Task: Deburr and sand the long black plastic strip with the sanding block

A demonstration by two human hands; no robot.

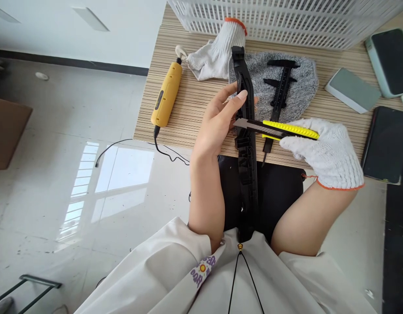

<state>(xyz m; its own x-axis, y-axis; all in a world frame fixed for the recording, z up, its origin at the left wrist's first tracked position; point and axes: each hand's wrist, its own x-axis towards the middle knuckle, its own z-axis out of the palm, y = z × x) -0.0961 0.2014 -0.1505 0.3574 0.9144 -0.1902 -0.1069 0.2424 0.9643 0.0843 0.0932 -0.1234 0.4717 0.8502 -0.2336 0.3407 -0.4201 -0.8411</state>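
Observation:
My bare left hand (221, 111) grips a long black plastic part (246, 148) near its upper end, thumb across the front. The part runs from above the table down toward my lap. In a white knit glove with an orange hem, my right hand (325, 144) is closed round a yellow utility knife (289, 130). The knife's blade is extended and points left, its tip crossing the black part just below my left thumb; whether the edge touches the part I cannot tell. Behind the knife lies a black caliper (281, 91) on a grey cloth glove (306, 83).
A yellow corded rotary tool (167, 93) lies on the wooden table (147, 109) at left, beside a white glove (214, 52). A white slotted basket (269, 26) stands at the back. Right are a grey-green block (353, 89), a light-green device (389, 61) and a black phone (386, 144).

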